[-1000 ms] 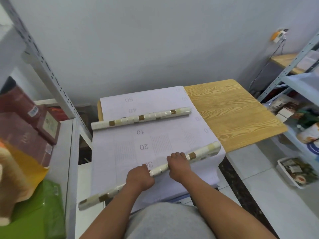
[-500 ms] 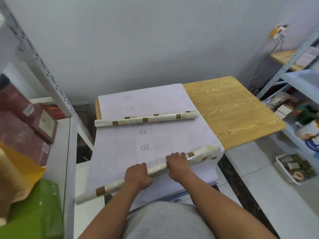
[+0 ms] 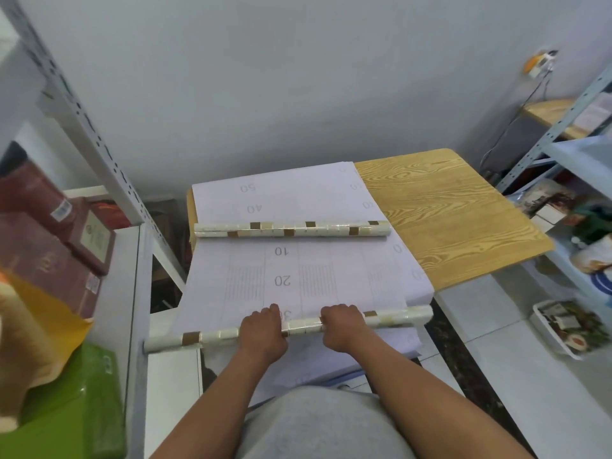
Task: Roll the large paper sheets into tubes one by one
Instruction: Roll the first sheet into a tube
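So far one tube (image 3: 291,229) lies finished across the sheets (image 3: 288,270) toward the far edge of the worktop (image 3: 447,220), rolled tight with its tiled pattern outward and nobody touching it. A second roll (image 3: 298,326) sits at the near edge, and both hands are on it: the left hand (image 3: 263,332) and the right hand (image 3: 342,327) rest side by side near its middle, their fingers (image 3: 337,311) curled over the top and clamped on it. My reading is that this roll is partway done, since flat sheet with printed numbers runs on from it toward the far tube. More paper hangs over the near edge below the roll, so I judge that further sheets wait underneath.

How many sheets make up the stack I cannot tell; only their edges show. The thumbs are hidden beneath the roll. The roll's left end juts past the worktop, over the white shelf (image 3: 139,293). Whether the far tube is taped or simply resting is too small to make out. The near corners of the worktop are covered by paper and arms.
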